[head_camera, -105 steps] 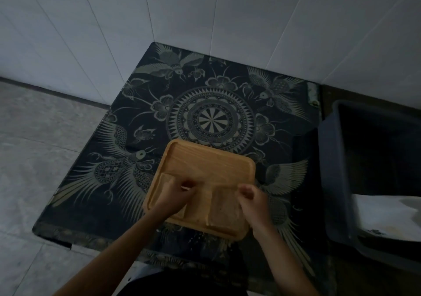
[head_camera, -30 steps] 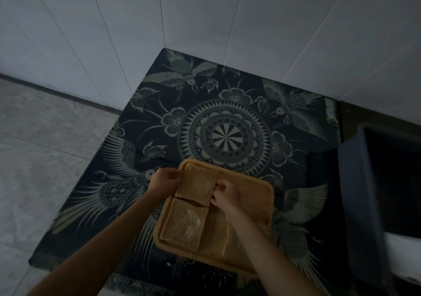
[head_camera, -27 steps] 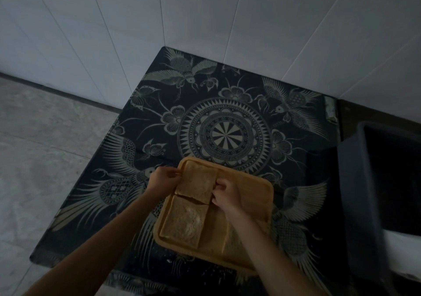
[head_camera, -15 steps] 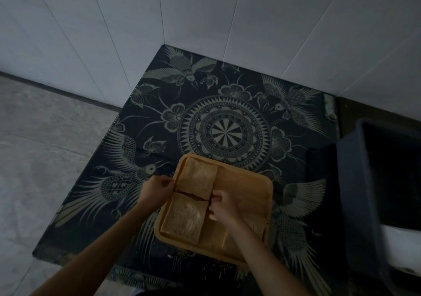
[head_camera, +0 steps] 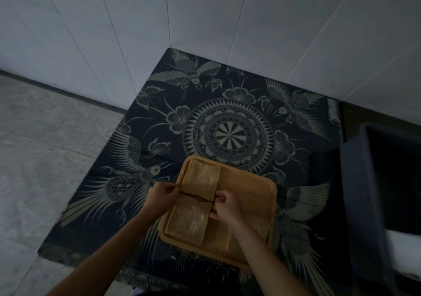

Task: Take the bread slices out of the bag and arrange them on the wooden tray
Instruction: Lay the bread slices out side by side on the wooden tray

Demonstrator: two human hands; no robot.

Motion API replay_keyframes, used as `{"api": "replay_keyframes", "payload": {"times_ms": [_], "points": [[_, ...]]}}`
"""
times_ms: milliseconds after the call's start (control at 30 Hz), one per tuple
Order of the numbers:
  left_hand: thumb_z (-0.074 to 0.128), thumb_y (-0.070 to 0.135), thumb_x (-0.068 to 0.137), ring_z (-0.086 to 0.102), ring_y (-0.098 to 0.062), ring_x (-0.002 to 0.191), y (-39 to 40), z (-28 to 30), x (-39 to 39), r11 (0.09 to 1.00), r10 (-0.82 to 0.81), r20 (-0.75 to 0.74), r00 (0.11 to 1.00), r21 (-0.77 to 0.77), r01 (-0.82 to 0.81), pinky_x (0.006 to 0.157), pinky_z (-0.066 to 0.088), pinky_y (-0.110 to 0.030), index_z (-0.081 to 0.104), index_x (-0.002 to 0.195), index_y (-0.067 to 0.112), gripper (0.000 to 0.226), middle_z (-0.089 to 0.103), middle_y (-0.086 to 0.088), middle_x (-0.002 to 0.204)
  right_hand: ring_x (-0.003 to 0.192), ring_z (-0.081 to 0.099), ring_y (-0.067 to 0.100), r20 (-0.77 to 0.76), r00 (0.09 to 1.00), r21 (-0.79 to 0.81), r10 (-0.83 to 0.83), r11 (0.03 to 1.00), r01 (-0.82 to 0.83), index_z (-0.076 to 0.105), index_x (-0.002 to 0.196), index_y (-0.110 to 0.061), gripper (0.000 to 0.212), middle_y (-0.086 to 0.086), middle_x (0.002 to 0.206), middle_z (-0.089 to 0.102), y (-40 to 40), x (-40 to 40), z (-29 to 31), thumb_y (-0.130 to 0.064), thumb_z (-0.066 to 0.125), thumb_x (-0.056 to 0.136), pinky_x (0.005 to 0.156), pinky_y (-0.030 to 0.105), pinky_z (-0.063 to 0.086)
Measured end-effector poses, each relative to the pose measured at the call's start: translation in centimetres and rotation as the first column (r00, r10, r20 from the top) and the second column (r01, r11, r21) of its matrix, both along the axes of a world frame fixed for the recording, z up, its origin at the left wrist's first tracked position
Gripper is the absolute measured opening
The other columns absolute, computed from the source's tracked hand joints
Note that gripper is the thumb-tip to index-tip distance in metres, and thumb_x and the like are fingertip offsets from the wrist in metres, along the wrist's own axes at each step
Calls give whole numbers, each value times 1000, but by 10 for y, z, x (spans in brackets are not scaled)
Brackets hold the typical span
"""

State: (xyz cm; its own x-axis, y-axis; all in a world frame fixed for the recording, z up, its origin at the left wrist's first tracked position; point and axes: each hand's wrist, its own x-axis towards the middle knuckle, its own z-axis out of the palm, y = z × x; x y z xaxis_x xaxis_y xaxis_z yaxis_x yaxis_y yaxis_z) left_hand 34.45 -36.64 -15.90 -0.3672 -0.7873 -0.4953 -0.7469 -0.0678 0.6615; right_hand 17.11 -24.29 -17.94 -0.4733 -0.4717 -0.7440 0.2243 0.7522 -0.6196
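The step in hand is placement: a bread slice (head_camera: 201, 179) is being squared into the far left corner of the wooden tray (head_camera: 248, 188), which sits at the near edge of the dark patterned desk (head_camera: 230, 133). The left hand (head_camera: 159, 195) has its fingers closed in a pinch on the slice's near left corner, at the tray's left rim. The right hand (head_camera: 225, 206) pinches the near right corner of the same slice, fingers curled shut on its edge. The slice lies nearly flat, its near edge slightly raised and just overlapping a second slice (head_camera: 189, 221) that rests flat in the near left part of the tray. More bread appears to lie to the right of that one, under the right forearm, though the dim light and the arm make the count uncertain. The far right part of the tray shows bare wood.

No bag is visible, so I cannot tell whether slices remain in it. A dark plastic bin (head_camera: 378, 181) stands just off the desk's right side.

The next move likely calls for lowering the near edge, letting go with both hands, and nudging the slice so it butts against its neighbour without overlap, then filling the bare far right space.
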Motion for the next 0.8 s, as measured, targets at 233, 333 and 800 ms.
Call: {"api": "replay_keyframes", "payload": {"times_ms": [233, 333, 800], "points": [[61, 25, 94, 62, 5, 65, 5, 8, -4, 997, -21, -6, 1000, -71, 21, 52, 40, -7, 77, 111, 23, 23, 71, 14, 78, 100, 67, 12, -10, 1000, -39, 0, 999, 0, 59, 134, -20, 34, -3, 116, 62, 10, -11, 15, -7, 56, 103, 59, 18, 61], [61, 23, 95, 62, 4, 74, 12, 16, -13, 981, -10, -42, 999, -192, 2, 58, 38, -7, 75, 114, 19, 24, 74, 9, 90, 92, 73, 10, -104, 995, -77, 2, 997, -10, 62, 132, -27, 29, -5, 108, 69, 26, -31, 30, -19, 59, 103, 61, 20, 62], [63, 30, 94, 63, 1, 92, 112, 11, -82, 986, -136, -131, 982, 75, 147, 75, 49, -21, 66, 119, 25, 26, 68, 9, 106, 105, 63, 14, -278, 961, 26, -8, 1000, 16, 63, 130, -17, 32, -2, 117, 66, 150, -86, 40, -29, 61, 100, 89, 34, 54]]}}
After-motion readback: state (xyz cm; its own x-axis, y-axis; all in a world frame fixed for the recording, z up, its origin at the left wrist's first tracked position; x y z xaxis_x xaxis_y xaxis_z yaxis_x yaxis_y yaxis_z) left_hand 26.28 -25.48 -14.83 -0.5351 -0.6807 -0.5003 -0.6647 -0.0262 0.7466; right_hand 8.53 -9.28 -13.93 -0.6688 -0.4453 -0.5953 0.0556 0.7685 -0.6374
